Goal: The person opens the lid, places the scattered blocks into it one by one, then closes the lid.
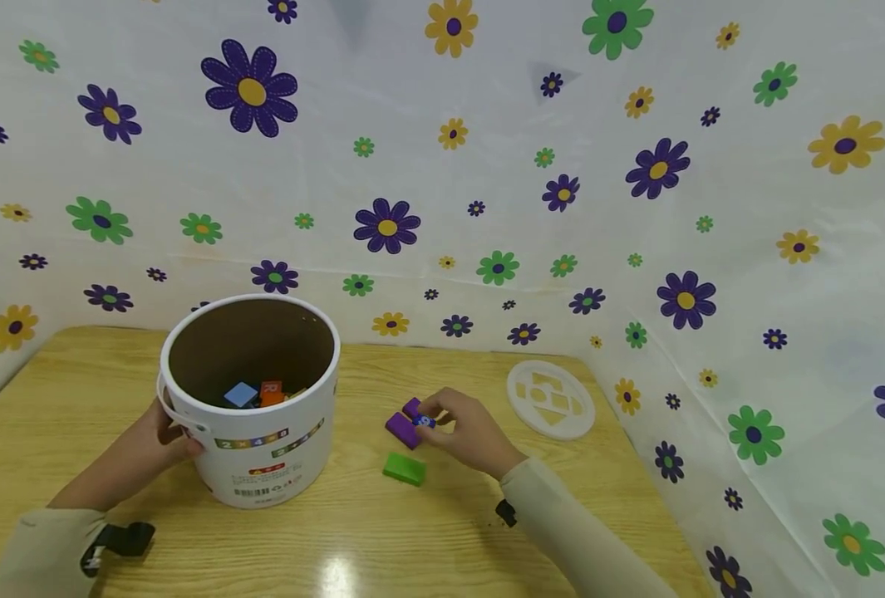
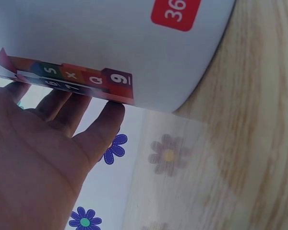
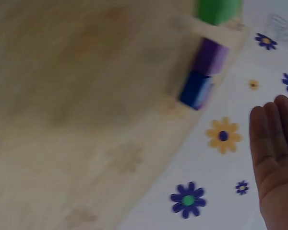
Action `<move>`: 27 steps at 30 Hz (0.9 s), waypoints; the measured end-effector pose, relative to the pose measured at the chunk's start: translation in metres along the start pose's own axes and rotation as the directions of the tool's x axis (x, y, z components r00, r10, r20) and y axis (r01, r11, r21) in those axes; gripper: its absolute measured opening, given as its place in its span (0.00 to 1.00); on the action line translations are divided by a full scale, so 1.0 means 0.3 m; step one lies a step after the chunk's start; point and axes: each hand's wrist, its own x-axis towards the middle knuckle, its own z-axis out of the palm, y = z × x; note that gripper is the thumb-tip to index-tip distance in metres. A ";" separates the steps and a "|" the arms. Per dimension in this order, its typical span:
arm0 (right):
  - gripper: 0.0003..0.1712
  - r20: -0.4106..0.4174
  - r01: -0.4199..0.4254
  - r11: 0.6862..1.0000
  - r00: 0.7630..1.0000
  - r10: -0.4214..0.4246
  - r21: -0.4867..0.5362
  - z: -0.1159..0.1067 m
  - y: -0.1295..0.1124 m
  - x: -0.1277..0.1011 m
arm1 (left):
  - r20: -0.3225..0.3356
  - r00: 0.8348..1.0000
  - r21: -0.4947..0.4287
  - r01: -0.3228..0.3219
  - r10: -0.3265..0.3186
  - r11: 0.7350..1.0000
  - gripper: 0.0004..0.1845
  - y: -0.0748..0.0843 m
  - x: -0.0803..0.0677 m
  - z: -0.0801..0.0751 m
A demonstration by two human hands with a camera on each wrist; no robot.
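A white bucket (image 1: 263, 453) stands on the wooden table (image 1: 442, 540) with several coloured blocks inside it (image 1: 255, 393). My left hand (image 1: 176, 440) rests against its left wall by the handle; in the left wrist view the straight fingers (image 2: 103, 124) touch the printed band of the bucket (image 2: 134, 43). My right hand (image 1: 438, 415) hovers over a small blue block (image 1: 423, 422) that lies beside two purple blocks (image 1: 401, 429). A green block (image 1: 405, 469) lies in front of them. In the blurred right wrist view the hand (image 3: 278, 143) holds nothing, apart from the blue block (image 3: 196, 90).
A round white lid with cut-out shapes (image 1: 550, 399) lies flat at the back right of the table. Flowered white sheeting (image 1: 487, 166) walls in the table at the back and on both sides.
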 end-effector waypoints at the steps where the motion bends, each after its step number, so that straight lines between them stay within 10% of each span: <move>1: 0.15 0.033 -0.038 0.999 0.999 0.038 -0.018 0.003 0.018 -0.016 | -0.002 1.000 0.000 -0.005 0.005 1.000 0.48 -0.003 0.000 -0.004; 10: 0.21 0.234 -0.142 0.974 0.955 0.181 -0.176 0.049 0.088 -0.070 | 0.005 0.999 -0.002 0.033 -0.033 0.999 0.50 -0.017 -0.010 -0.022; 27: 0.17 0.239 -0.110 0.949 0.953 0.186 -0.297 0.068 0.054 -0.061 | 0.007 1.000 0.004 0.022 -0.022 1.000 0.49 0.001 0.012 -0.014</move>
